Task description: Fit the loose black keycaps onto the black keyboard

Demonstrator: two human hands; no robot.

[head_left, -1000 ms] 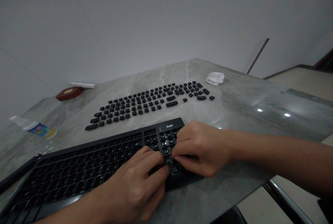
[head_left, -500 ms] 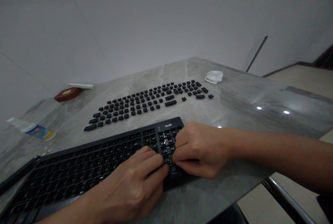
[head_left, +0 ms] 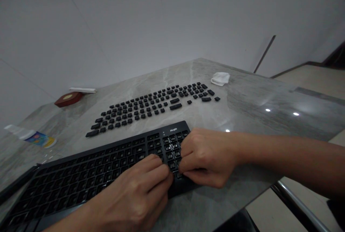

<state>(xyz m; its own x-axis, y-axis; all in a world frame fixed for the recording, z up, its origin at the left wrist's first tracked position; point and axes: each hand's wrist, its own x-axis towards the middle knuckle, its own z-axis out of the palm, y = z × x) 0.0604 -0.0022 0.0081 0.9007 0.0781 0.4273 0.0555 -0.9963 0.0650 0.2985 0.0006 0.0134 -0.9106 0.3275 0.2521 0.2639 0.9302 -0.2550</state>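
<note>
A black keyboard (head_left: 107,165) with its key sockets bare lies along the table's near side, tilted up to the right. Over the lower part of its number pad, my left hand (head_left: 142,185) is closed, fingers bent down against the sockets. My right hand (head_left: 205,156) is closed too, its curled fingertips at the number pad's right edge. Whatever either hand may pinch is hidden behind the fingers. Beyond the keyboard, loose black keycaps (head_left: 136,112) lie in rows on the tabletop.
A spray bottle (head_left: 33,137) lies on its side at the left. Behind it sit a dark red box (head_left: 68,99) and a thin white strip (head_left: 83,89). A crumpled white cloth (head_left: 220,78) is at the back right of the marbled table (head_left: 250,117). The wall (head_left: 134,27) stands behind.
My hands have shifted only slightly and stay at the number pad. The whole view has moved a little; the keyboard and keycaps lie as before.
</note>
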